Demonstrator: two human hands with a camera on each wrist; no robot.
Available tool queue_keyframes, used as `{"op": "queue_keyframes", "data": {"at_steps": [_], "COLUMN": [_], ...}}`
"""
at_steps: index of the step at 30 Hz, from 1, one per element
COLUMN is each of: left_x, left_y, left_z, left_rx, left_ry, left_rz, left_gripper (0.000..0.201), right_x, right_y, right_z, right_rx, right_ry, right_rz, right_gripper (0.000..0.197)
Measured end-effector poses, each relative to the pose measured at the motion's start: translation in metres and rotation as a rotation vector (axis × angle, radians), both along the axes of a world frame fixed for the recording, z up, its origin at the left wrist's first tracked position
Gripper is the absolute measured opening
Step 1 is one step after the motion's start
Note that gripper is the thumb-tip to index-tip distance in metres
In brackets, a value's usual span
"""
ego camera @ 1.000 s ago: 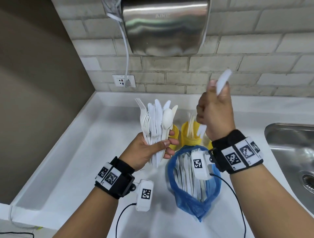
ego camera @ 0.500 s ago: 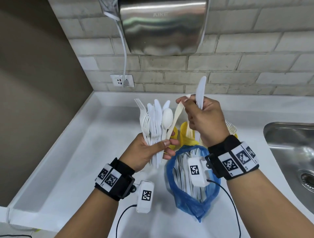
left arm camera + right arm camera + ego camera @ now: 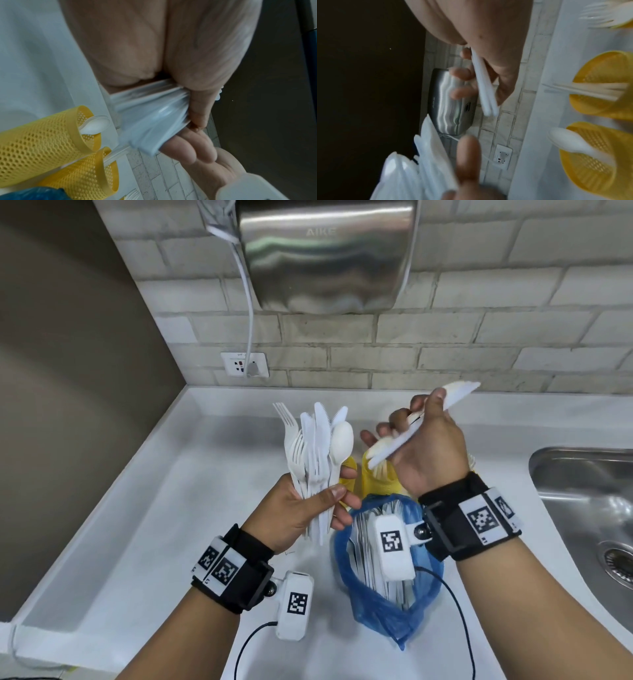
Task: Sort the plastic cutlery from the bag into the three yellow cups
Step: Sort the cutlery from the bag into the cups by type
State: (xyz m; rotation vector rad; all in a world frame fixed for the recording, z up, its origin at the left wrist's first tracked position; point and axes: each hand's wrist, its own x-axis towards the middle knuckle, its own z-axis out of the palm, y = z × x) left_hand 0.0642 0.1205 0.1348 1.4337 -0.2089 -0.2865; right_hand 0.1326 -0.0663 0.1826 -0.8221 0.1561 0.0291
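Left hand (image 3: 301,508) grips upright cutlery bunch (image 3: 317,453); right hand (image 3: 424,453) pinches knives (image 3: 424,422) — count unclear. Yellow cups (image 3: 375,477) mostly hidden behind hands, bag (image 3: 383,607).

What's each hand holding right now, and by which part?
The left hand grips a cutlery bundle round its handles, heads up. The right hand pinches knives, at least one, near mid-length, blades up and away.
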Motion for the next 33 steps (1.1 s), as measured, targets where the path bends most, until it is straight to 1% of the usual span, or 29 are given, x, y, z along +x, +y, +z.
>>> {"op": "queue_keyframes", "data": {"at_steps": [1, 2, 4, 5, 6, 8, 10, 12, 14, 15, 16, 18, 20, 22, 25, 26, 30, 31, 33], "left_x": [0.0, 0.0, 0.001, 0.001, 0.002, 0.003, 0.004, 0.004, 0.003, 0.003, 0.003, 0.003, 0.003, 0.004, 0.005, 0.006, 0.008, 0.008, 0.008], "left_y": [0.0, -0.001, -0.002, -0.003, -0.003, -0.005, -0.005, -0.004, -0.003, -0.002, -0.002, -0.002, -0.003, -0.003, -0.004, -0.005, -0.008, -0.008, -0.008], "left_z": [0.0, 0.001, 0.002, 0.003, 0.004, 0.005, 0.006, 0.007, 0.007, 0.007, 0.007, 0.008, 0.008, 0.008, 0.006, 0.006, 0.005, 0.005, 0.003], "left_rx": [0.0, 0.0, -0.003, -0.004, -0.004, -0.003, 0.004, 0.013, 0.03, 0.036, 0.037, 0.035, 0.035, 0.031, 0.016, 0.014, 0.02, 0.022, 0.024], "left_ry": [-0.002, -0.003, -0.01, -0.013, -0.015, -0.012, -0.008, -0.006, -0.007, -0.009, -0.01, -0.011, -0.013, -0.016, -0.009, -0.01, -0.035, -0.035, -0.024], "left_rz": [0.0, 0.0, -0.012, -0.02, -0.025, -0.029, -0.034, -0.042, -0.04, -0.037, -0.034, -0.031, -0.028, -0.022, -0.02, -0.022, -0.027, -0.031, -0.042], "left_gripper": [0.023, 0.023, 0.023, 0.023, 0.023, 0.024, 0.025, 0.027, 0.027, 0.028, 0.028, 0.028, 0.027, 0.028, 0.03, 0.028, 0.024, 0.025, 0.026], "right_x": [0.001, 0.002, 0.001, -0.001, -0.004, -0.009, -0.012, -0.01, -0.007, -0.006, -0.006, -0.009, -0.015, -0.016, -0.011, -0.011, -0.018, -0.016, -0.01], "right_y": [-0.001, -0.002, -0.001, 0.0, 0.002, 0.006, 0.009, 0.01, 0.01, 0.01, 0.01, 0.012, 0.013, 0.013, 0.013, 0.013, 0.017, 0.017, 0.017], "right_z": [0.003, 0.006, 0.01, 0.011, 0.012, 0.013, 0.014, 0.014, 0.014, 0.014, 0.013, 0.011, 0.011, 0.013, 0.009, 0.008, 0.002, -0.001, -0.007], "right_rx": [-0.046, -0.145, -0.401, -0.515, -0.598, -0.682, -0.736, -0.736, -0.665, -0.638, -0.627, -0.622, -0.6, -0.542, -0.442, -0.437, -0.473, -0.463, -0.464], "right_ry": [-0.012, -0.039, -0.116, -0.151, -0.187, -0.252, -0.28, -0.263, -0.207, -0.19, -0.182, -0.18, -0.182, -0.205, -0.218, -0.218, -0.242, -0.235, -0.202], "right_rz": [-0.003, 0.008, 0.09, 0.152, 0.211, 0.267, 0.22, 0.144, 0.093, 0.085, 0.097, 0.178, 0.273, 0.265, 0.159, 0.159, 0.277, 0.26, 0.147], "right_gripper": [0.042, 0.035, 0.019, 0.016, 0.015, 0.019, 0.023, 0.023, 0.02, 0.022, 0.026, 0.034, 0.036, 0.031, 0.036, 0.038, 0.037, 0.038, 0.042]}}
